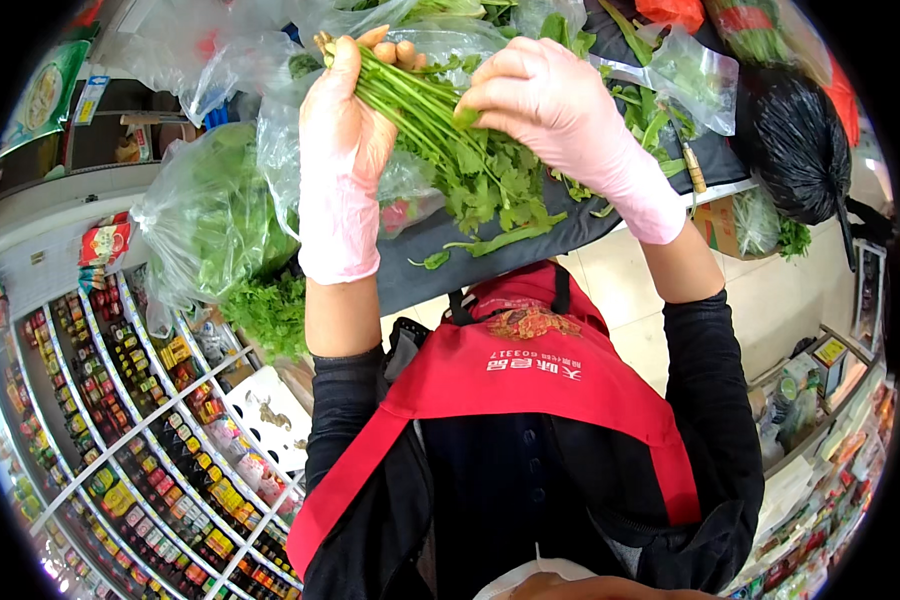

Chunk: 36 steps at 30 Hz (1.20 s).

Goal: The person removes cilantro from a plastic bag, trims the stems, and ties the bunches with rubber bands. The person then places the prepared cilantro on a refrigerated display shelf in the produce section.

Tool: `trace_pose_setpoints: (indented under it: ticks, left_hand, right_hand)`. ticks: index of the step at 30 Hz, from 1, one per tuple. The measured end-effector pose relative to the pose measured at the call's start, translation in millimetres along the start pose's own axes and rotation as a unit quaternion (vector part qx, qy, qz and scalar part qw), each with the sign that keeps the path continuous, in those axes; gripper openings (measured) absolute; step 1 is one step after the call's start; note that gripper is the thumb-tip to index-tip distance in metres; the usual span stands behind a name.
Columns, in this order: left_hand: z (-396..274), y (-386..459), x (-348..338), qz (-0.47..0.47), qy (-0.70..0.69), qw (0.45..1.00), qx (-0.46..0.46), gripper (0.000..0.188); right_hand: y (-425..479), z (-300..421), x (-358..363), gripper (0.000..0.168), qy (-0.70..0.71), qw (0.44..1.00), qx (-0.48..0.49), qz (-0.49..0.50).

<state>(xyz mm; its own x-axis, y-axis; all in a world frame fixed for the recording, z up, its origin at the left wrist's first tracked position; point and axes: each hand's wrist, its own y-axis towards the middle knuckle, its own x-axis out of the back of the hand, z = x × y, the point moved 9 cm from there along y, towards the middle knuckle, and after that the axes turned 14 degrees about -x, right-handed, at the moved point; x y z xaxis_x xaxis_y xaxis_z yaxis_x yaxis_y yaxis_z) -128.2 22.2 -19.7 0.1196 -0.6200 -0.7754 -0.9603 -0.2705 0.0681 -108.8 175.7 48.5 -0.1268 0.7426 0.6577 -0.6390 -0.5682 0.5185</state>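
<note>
My left hand [345, 112], in a thin pink glove, grips a bunch of coriander [412, 94] near its root end. The stems slant down to the right, and the leafy tops hang over a dark cloth on the table [427, 277]. My right hand [532, 94], gloved too, is at the middle of the stems, pinching a yellowish leaf [465, 118] between thumb and fingers. Beneath the bunch lie a long loose leaf [506, 238] and a small one [431, 260]. Clear plastic bags partly show behind my left hand.
A knotted clear bag of greens [217, 210] stands at the left, above curly greens [270, 311]. A knife with a wooden handle [694, 169] lies right of my right hand, near a black plastic bag [795, 142]. Shelves of packaged goods [150, 435] fill the lower left.
</note>
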Motion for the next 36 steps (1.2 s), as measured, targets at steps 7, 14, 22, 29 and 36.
trace_pose_setpoints:
  ticks: [7,14,22,29,36]
  left_hand:
    - [-14,23,52,-0.050,-0.036,0.998,-0.009,0.035]
    - [6,-10,-43,0.129,0.469,0.869,-0.090,0.033]
    - [44,-45,-79,0.243,0.642,0.705,-0.180,0.081]
    - [79,-78,-116,0.305,0.765,0.493,-0.279,0.072]
    - [92,-101,-135,0.332,0.747,0.503,-0.280,0.062]
  right_hand:
    - [-25,-40,13,0.013,0.210,0.962,-0.151,0.086]
    - [-16,-60,31,0.043,0.138,0.952,-0.273,0.000]
    - [-18,-62,-3,0.038,0.308,0.884,-0.350,0.043]
    - [-70,-97,15,0.027,0.353,0.855,-0.377,0.058]
    - [-109,-100,47,0.029,0.370,0.878,-0.301,-0.038]
